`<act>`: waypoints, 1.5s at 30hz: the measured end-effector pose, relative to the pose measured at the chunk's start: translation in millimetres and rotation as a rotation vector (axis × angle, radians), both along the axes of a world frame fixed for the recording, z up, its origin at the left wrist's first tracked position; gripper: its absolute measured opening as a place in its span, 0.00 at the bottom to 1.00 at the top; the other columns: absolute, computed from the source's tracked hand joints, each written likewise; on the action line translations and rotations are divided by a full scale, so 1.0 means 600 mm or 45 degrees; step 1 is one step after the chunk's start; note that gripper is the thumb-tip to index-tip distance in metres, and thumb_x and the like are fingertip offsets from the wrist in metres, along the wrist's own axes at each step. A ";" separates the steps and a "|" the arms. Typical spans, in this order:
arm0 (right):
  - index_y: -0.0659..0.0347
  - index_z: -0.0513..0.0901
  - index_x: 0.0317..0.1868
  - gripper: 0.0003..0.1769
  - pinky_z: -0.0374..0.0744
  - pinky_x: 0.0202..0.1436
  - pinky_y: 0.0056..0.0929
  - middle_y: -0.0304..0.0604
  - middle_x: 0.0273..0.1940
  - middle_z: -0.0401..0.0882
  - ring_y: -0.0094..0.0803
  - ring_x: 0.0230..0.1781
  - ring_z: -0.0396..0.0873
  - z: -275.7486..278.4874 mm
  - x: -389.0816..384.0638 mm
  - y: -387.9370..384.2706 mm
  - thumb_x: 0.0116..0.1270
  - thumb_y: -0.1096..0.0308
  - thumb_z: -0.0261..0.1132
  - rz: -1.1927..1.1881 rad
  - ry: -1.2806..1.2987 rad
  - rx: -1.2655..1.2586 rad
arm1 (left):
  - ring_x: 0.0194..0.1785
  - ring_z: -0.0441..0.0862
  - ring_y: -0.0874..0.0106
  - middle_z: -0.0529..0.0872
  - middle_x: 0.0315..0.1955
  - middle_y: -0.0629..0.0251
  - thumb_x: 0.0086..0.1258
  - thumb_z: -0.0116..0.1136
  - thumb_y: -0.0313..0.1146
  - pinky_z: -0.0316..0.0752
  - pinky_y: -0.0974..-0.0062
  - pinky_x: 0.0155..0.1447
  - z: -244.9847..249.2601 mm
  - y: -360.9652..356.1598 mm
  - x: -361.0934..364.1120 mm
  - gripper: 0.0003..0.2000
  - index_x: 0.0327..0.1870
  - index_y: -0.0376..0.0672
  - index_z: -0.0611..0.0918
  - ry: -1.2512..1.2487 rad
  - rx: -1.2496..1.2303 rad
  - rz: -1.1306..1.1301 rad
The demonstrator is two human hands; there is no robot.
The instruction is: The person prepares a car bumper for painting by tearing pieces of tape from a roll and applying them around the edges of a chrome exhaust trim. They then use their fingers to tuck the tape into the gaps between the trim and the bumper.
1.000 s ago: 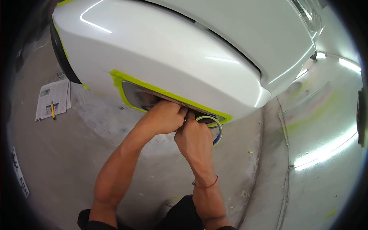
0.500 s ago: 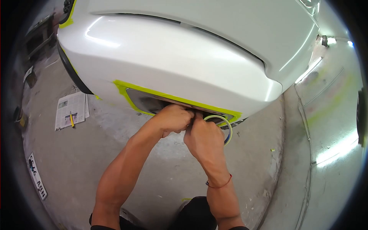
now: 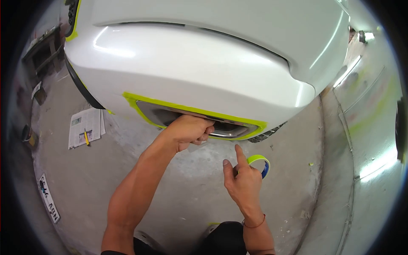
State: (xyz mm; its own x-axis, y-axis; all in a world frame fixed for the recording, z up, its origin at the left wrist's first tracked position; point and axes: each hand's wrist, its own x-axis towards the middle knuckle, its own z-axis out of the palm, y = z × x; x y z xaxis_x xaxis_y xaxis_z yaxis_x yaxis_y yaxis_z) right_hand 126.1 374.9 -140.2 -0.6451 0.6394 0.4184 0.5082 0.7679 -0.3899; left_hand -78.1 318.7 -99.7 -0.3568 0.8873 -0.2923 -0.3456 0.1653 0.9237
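Observation:
My left hand (image 3: 191,129) is closed at the recessed opening in the white car bumper (image 3: 178,70), fingertips against its upper edge. What it grips, if anything, is hidden; a small pale flat shape shows just below the fingers. Bright yellow-green masking tape (image 3: 187,106) runs around the opening, which has a grey and shiny inner trim. Lower right and apart from the bumper, my right hand (image 3: 244,182) holds a roll of yellow-green tape (image 3: 267,168) with a blue core in its curled fingers. Its index finger and thumb are stretched out.
On the floor at left lies a newspaper (image 3: 78,123) with a yellow cutter-like tool (image 3: 86,137) on it. A licence plate (image 3: 49,199) lies nearer, at lower left. A can (image 3: 29,137) stands by the left edge. A pale wall (image 3: 369,127) with lights rises at right.
My right hand has come away from the opening, moving down and right with the tape roll, and its index finger and thumb now extend. My left hand has stayed at the opening.

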 end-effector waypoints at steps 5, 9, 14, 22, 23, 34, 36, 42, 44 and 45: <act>0.62 0.80 0.60 0.25 0.74 0.20 0.37 0.40 0.12 0.74 0.41 0.12 0.77 0.014 0.029 0.003 0.65 0.60 0.69 0.056 0.089 -0.046 | 0.23 0.64 0.82 0.71 0.24 0.72 0.76 0.54 0.31 0.53 0.81 0.23 -0.004 -0.013 0.031 0.05 0.36 0.43 0.75 -0.060 0.074 0.263; 0.61 0.81 0.59 0.24 0.74 0.20 0.39 0.40 0.12 0.75 0.41 0.13 0.77 0.022 0.047 0.009 0.66 0.60 0.69 0.058 0.107 -0.110 | 0.25 0.67 0.81 0.72 0.25 0.74 0.75 0.56 0.35 0.59 0.81 0.26 0.006 -0.033 0.064 0.09 0.47 0.40 0.79 -0.033 0.045 0.338; 0.62 0.81 0.59 0.25 0.74 0.19 0.42 0.47 0.14 0.77 0.46 0.13 0.78 0.024 0.071 0.016 0.65 0.60 0.69 0.182 0.085 -0.130 | 0.29 0.70 0.80 0.73 0.26 0.75 0.75 0.55 0.36 0.62 0.81 0.30 0.028 -0.017 0.073 0.16 0.58 0.37 0.78 0.097 -0.074 0.285; 0.63 0.80 0.58 0.24 0.75 0.19 0.45 0.50 0.15 0.78 0.49 0.14 0.78 0.042 0.085 0.013 0.65 0.58 0.69 0.234 0.075 -0.178 | 0.32 0.73 0.80 0.76 0.28 0.77 0.76 0.55 0.37 0.66 0.80 0.33 0.000 -0.001 0.069 0.13 0.56 0.45 0.81 -0.108 0.000 0.246; 0.63 0.80 0.58 0.25 0.75 0.19 0.45 0.50 0.15 0.78 0.49 0.14 0.78 0.043 0.085 0.013 0.65 0.58 0.69 0.244 0.052 -0.181 | 0.32 0.73 0.80 0.76 0.28 0.77 0.76 0.55 0.37 0.66 0.80 0.33 -0.005 -0.003 0.064 0.13 0.56 0.45 0.81 -0.106 -0.004 0.242; 0.62 0.78 0.59 0.25 0.76 0.20 0.46 0.51 0.16 0.78 0.50 0.15 0.79 0.044 0.083 0.015 0.66 0.57 0.68 0.292 0.015 -0.210 | 0.57 0.78 0.62 0.81 0.50 0.57 0.70 0.47 0.18 0.65 0.56 0.74 -0.008 -0.002 0.102 0.17 0.59 0.32 0.74 -0.072 0.569 0.791; 0.62 0.78 0.59 0.26 0.76 0.20 0.46 0.51 0.16 0.78 0.50 0.15 0.79 0.047 0.086 0.010 0.66 0.57 0.68 0.307 0.024 -0.220 | 0.58 0.77 0.61 0.80 0.51 0.56 0.66 0.46 0.16 0.64 0.55 0.74 -0.030 0.021 0.094 0.18 0.57 0.32 0.75 -0.091 0.608 0.808; 0.63 0.80 0.59 0.25 0.76 0.24 0.42 0.47 0.15 0.77 0.48 0.17 0.79 0.066 0.098 0.006 0.67 0.57 0.68 0.333 -0.047 -0.287 | 0.60 0.75 0.65 0.77 0.56 0.58 0.60 0.44 0.11 0.68 0.60 0.73 -0.025 0.042 0.096 0.23 0.57 0.34 0.73 -0.050 0.583 0.777; 0.63 0.80 0.59 0.25 0.76 0.25 0.43 0.48 0.15 0.78 0.49 0.17 0.79 0.061 0.096 0.008 0.67 0.57 0.68 0.341 -0.050 -0.272 | 0.63 0.74 0.61 0.79 0.53 0.53 0.64 0.42 0.12 0.70 0.53 0.74 -0.025 0.051 0.109 0.21 0.59 0.32 0.74 0.125 0.614 0.834; 0.63 0.80 0.59 0.25 0.76 0.25 0.43 0.48 0.15 0.78 0.49 0.17 0.79 0.054 0.094 0.009 0.67 0.57 0.68 0.344 -0.047 -0.271 | 0.63 0.74 0.61 0.79 0.53 0.53 0.64 0.42 0.12 0.70 0.53 0.74 -0.027 0.049 0.104 0.21 0.59 0.32 0.74 0.129 0.615 0.836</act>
